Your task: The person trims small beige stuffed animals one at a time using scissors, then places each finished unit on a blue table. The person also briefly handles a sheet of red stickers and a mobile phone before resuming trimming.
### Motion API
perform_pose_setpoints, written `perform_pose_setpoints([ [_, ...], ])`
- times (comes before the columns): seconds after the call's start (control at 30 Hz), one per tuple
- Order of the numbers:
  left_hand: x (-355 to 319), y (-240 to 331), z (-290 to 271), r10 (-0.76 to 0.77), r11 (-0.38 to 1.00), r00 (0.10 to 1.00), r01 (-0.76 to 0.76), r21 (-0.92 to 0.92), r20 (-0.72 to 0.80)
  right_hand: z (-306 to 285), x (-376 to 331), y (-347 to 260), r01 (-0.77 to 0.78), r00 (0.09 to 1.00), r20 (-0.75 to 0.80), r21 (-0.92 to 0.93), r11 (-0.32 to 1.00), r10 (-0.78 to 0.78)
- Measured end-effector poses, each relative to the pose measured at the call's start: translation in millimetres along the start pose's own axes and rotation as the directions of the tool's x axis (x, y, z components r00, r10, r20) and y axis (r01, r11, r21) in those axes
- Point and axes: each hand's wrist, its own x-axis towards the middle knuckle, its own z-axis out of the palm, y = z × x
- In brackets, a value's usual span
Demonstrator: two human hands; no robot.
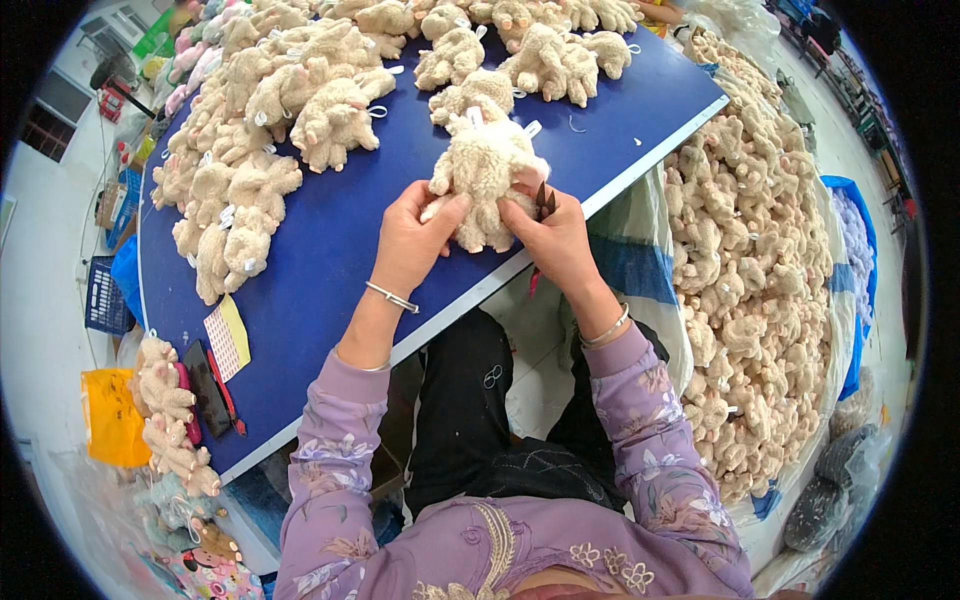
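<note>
A cream, fuzzy plush toy animal [483, 170] lies at the near edge of the blue-topped work table [330, 250], and everything else is placed from it. The left hand [408, 243] grips the toy's lower left side, thumb pressed onto the plush and fingers curled beneath. The right hand [555, 238] pinches the toy's lower right side between thumb and fingertips, while a pair of small dark snips [545, 199] sticks up from the same hand, just right of the toy; how the fingers hold the snips cannot be told.

Beyond the toy and to its left, a heap of the same cream plush toys [262, 140] spreads across the far part of the table. To the toy's right, past the table edge, a large clear plastic sack with a blue stripe [625, 265] stands open, filled with more cream plush toys [750, 290]. Further right of that, a blue bag [862, 240] holds what looks like pale stuffing, though the rim blurs it.

Left and nearer than the toy, a yellow and red-checked card [228, 338] lies on the table, and a dark flat case [207, 388] sits just nearer than it. Past the table's left edge are a blue plastic crate [104, 298] and a yellow bag [110, 418].
</note>
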Motion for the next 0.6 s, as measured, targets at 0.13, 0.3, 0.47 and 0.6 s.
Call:
perform_pose_setpoints([
  [0.13,1.6,-5.0,-1.7,-0.023,0.993,1.0,0.024,-0.115,0.017,-8.6,3.2,3.0,-0.131,0.991,0.04,0.07,0.989,0.128],
  [0.3,3.2,-9.6,-6.8,-0.034,0.942,0.999,0.038,-0.335,0.019,-3.4,3.4,5.1,-0.057,0.998,-0.017,0.278,0.959,0.064],
  [0.47,2.4,-6.8,-5.9,-0.043,0.936,0.999,0.042,-0.349,0.006,-3.1,2.5,4.5,-0.047,0.999,0.016,0.331,0.943,0.044],
  [0.6,4.0,-9.3,-3.8,-0.007,0.949,1.0,0.01,-0.315,0.011,-5.6,3.2,8.6,-0.063,0.998,-0.013,0.237,0.97,0.068],
])
